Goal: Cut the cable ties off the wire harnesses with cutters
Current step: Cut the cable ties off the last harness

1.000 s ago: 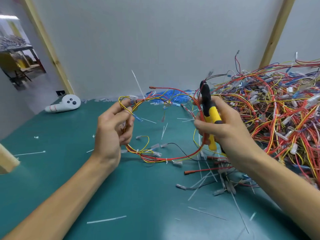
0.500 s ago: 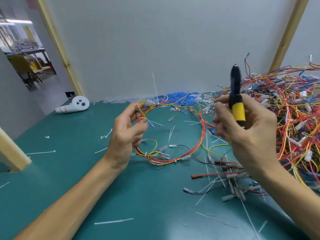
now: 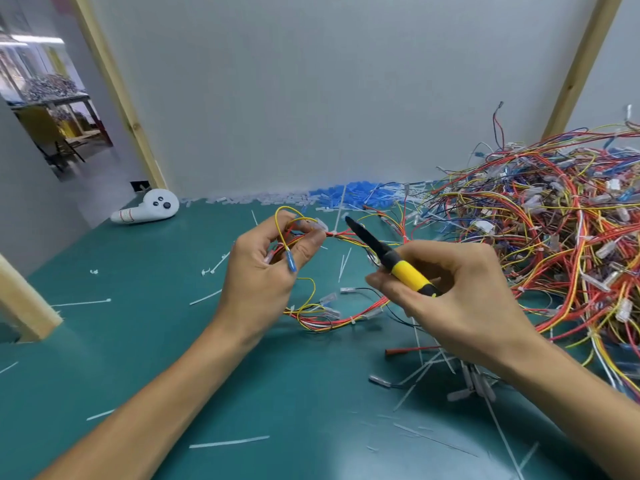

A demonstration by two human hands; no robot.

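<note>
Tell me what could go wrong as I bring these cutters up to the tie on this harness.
1. The cable tie sits tight around the wire harness, so the cutters in your right hand could nick a wire's insulation instead of the tie.
2. Your left hand pinches the harness right beside that tie, so its fingertips lie close to where the blades would likely close.

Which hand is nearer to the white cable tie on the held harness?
The left hand: it grips the wire harness just left of the cable tie. The right hand is farther right and lower, holding the cutters that point toward it.
</note>
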